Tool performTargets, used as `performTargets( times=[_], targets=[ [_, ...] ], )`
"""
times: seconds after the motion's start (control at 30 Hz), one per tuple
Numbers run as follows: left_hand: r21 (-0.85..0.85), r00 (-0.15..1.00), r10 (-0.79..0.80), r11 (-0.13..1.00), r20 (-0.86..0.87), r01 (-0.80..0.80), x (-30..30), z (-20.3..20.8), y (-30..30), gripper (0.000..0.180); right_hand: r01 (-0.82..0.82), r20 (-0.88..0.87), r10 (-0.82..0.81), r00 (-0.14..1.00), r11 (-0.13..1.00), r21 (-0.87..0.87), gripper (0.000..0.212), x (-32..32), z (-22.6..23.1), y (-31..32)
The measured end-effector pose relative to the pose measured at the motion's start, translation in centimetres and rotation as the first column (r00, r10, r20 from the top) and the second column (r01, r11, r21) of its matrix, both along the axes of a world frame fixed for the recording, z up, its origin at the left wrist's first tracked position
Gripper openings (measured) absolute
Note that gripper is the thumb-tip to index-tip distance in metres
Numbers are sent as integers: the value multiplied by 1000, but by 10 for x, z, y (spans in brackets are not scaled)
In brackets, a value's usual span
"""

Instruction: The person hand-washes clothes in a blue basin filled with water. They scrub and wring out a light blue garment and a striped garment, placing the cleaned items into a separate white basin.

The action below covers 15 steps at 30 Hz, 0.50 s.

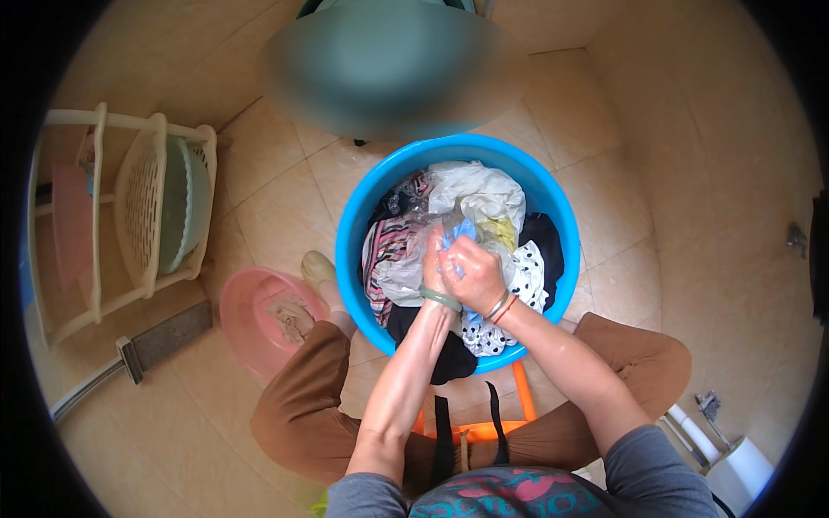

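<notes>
A big blue basin (348, 259) stands on the floor between my knees, full of wet clothes. Over its middle my left hand (434, 268) and my right hand (471, 272) press together, both closed around a light blue cloth (458, 233) that pokes out above the fingers. Around them lie a white garment (484, 190), a striped garment (389, 246), a white cloth with black dots (528, 274), a yellow piece (499, 231) and black clothes (453, 361). Clear water or a thin see-through film covers part of the middle; I cannot tell which.
A pink basin (237, 302) with a beige cloth (292, 318) sits at the left, beside a flat mop (168, 341) and a cream rack (99, 216) holding basins. A blurred greenish round thing (380, 60) hangs close at the top. A white toilet brush holder (741, 470) stands lower right.
</notes>
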<state>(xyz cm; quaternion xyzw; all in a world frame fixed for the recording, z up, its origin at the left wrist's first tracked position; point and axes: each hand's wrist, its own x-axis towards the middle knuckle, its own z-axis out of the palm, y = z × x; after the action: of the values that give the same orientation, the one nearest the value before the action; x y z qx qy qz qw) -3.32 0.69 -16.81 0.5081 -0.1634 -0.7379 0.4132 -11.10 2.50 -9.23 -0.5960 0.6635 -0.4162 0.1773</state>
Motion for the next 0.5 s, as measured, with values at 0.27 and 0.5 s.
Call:
performTargets(
  times=[0.27, 0.5],
  targets=[
    [154, 998, -64, 986, 24, 60, -1, 39, -25, 51, 297, -106, -277, 955, 899, 323, 27, -64, -84, -15],
    [318, 974, -43, 941, -224, 115, 45, -49, -48, 59, -172, -254, 296, 921, 893, 416, 37, -40, -129, -29]
  ],
)
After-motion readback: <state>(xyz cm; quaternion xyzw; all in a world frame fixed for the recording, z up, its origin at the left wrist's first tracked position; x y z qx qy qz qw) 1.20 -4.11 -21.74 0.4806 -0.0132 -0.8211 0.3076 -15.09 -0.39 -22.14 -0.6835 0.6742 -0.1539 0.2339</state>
